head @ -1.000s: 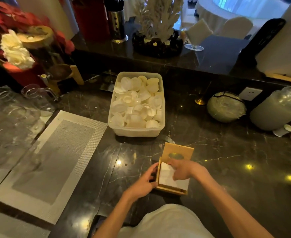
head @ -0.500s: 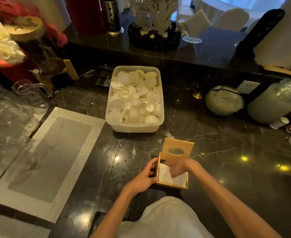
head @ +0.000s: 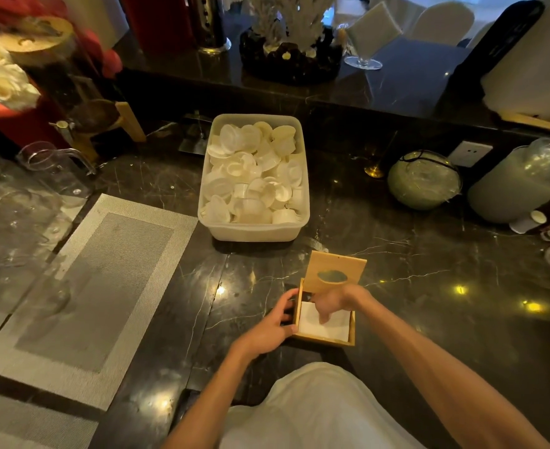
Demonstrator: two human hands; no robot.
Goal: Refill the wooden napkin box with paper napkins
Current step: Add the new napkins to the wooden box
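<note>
Wooden napkin box (head: 327, 339) on the dark marble worktop (head: 413, 286), just in front of the plastic tub (head: 254, 233) of white lids, its slotted lid (head: 335, 273) tipped up at the far side. White paper napkins (head: 335, 328) lying flat inside. Left hand (head: 272, 327) wrapped round the box's left wall. Right hand (head: 330, 303) reaching in, fingers pressed down on the napkins, not clenched. Grey placemat (head: 82, 293) well left of the box.

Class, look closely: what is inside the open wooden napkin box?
White paper napkins lie in the wooden napkin box; the right hand presses them, covering part. Stack depth is hidden.
</note>
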